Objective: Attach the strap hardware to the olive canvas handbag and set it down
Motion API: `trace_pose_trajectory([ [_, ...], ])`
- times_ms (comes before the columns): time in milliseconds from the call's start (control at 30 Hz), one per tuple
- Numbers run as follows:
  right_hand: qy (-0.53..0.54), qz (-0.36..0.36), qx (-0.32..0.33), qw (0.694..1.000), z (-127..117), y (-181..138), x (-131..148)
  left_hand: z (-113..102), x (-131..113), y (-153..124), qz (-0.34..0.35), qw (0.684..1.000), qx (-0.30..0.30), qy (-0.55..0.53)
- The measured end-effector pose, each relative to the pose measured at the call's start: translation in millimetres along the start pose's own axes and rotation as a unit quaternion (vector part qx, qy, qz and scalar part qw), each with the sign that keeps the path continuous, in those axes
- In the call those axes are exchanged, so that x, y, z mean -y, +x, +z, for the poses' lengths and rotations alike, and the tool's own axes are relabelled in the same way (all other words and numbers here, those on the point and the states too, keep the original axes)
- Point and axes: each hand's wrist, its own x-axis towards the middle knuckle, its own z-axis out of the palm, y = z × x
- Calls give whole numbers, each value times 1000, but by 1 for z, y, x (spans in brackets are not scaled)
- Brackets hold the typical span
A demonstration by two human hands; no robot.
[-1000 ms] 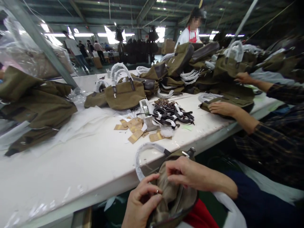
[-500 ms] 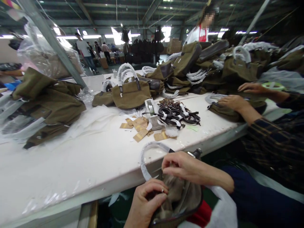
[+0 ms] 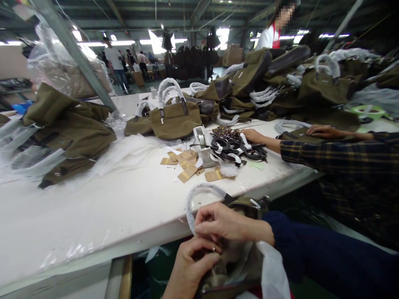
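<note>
An olive handbag (image 3: 246, 265) with a brown lining lies opened at the table's front edge, tilted toward me. Its wrapped white handle (image 3: 190, 203) arches up onto the tabletop. With thumb and fingers closed, my left hand (image 3: 190, 263) pinches the bag's lining. A tiny shiny metal piece (image 3: 214, 249) shows at those fingertips, too small to name. My right hand (image 3: 220, 220) is bent just above the left one, fingertips together over the bag opening. Whatever it pinches is hidden. White wrapping (image 3: 274, 270) hangs by the bag's right side.
Tan paper tags (image 3: 188, 164) and coiled black straps (image 3: 230, 145) lie mid-table. Olive bags stand behind, including one upright handbag (image 3: 176, 120), with another heap (image 3: 71, 133) at left. A co-worker's hand (image 3: 252, 136) reaches to the metal fittings from the right.
My right hand has moved left and down, close to my left hand, which keeps its pinch. One co-worker's hand has moved from a bag to the metal fittings by the straps.
</note>
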Motion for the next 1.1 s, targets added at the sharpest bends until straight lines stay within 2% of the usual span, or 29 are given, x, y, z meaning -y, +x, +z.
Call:
trace_pose_trajectory([
  [100,37,0,-27,999,-8,-20,3,-3,0,0,4,999,16,-30],
  [233,-139,16,-55,989,-17,-56,-1,-4,3,-1,-20,998,13,-52],
  [300,-233,8,-41,972,-18,-70,-5,-4,6,-1,-39,997,21,-65],
  [400,-297,5,-25,954,-15,-82,-10,-3,9,0,-56,995,34,-79],
  [1100,-358,-16,-31,933,-12,-83,-3,-3,5,1,-38,997,45,-55],
])
